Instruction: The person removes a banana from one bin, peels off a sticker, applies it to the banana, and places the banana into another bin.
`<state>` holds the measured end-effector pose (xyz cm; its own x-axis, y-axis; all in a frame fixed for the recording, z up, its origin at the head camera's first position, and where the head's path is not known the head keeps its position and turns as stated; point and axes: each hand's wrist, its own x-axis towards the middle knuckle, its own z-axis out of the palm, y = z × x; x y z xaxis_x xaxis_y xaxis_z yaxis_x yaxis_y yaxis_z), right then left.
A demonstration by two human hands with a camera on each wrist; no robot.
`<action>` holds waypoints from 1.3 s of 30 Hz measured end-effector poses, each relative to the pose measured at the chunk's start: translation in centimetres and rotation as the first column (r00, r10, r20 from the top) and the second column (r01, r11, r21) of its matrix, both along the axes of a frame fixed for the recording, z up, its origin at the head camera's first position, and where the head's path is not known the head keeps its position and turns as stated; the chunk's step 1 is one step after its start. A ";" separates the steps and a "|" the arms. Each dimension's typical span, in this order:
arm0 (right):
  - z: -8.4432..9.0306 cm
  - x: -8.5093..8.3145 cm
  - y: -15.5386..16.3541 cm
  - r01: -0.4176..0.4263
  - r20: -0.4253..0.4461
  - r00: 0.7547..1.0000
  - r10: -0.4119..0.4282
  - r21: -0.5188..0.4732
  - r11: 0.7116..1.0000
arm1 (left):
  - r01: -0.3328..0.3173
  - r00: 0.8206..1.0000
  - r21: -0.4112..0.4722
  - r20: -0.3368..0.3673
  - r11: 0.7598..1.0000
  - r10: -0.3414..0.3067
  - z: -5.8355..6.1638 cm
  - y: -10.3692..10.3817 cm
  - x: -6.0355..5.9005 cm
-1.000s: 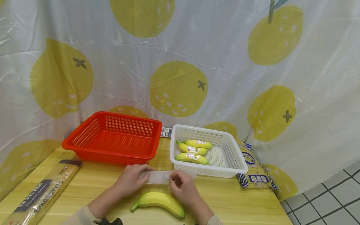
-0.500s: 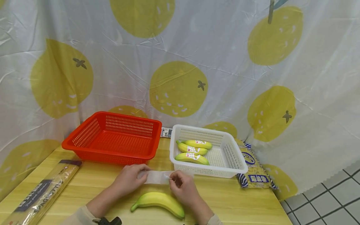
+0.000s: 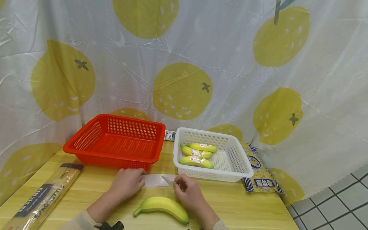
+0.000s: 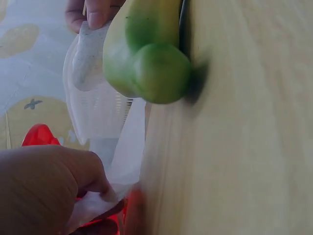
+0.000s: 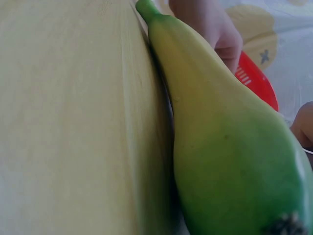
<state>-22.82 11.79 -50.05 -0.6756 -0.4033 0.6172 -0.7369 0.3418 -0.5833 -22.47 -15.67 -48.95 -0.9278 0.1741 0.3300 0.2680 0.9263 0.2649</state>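
Beyond a single banana [image 3: 162,206] on the table, my left hand [image 3: 126,185] grips the left end of a pale, translucent strip of label backing [image 3: 153,180]. With thumb and fingers, my right hand [image 3: 188,193] pinches a small white label [image 3: 169,181], which stands up slantwise at the strip's right part. In the left wrist view the label [image 4: 90,54] hangs from the right fingertips, and the strip [image 4: 129,152] runs into my left hand [image 4: 49,188]. Whether label and strip still touch is unclear. The banana [image 5: 225,127] covers most of the right hand's work in the right wrist view.
A white basket [image 3: 211,175] at the back holds three bananas [image 3: 196,162] with stickers. To its left stands a red basket [image 3: 112,156]. A spaghetti pack [image 3: 43,198] lies along the left edge, a yellow noodle bag [image 3: 260,175] at the right.
My left hand has shifted left with the strip. The label has lifted from the strip at my right fingertips and shows as a larger raised flap. The right hand has barely moved.
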 end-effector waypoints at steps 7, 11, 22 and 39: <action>0.0 0.0 0.1 -0.025 -0.049 0.998 0.024 -0.006 1.000 | -0.075 0.990 -0.145 -0.130 0.987 0.056 -0.3 -0.5 0.1; 0.1 -0.2 0.1 -0.052 -0.104 0.993 0.051 -0.005 0.999 | -0.021 0.967 -0.126 -0.255 0.992 -0.012 -0.3 -0.2 0.1; 0.1 0.1 -0.2 -0.238 -0.103 0.967 0.232 -0.044 0.970 | 0.120 0.963 0.618 0.118 0.777 -0.243 -0.3 1.9 0.9; 0.4 0.0 -0.4 -0.347 -0.171 0.926 0.338 -0.029 0.937 | 0.167 0.895 0.731 0.170 0.662 -0.413 -0.6 2.1 0.7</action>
<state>-22.84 11.38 -49.63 -0.3924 -0.5528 0.7352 -0.8886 0.0213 -0.4582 -21.73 -13.52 -49.55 -0.9378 0.2919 0.1879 0.2847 0.3370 0.8974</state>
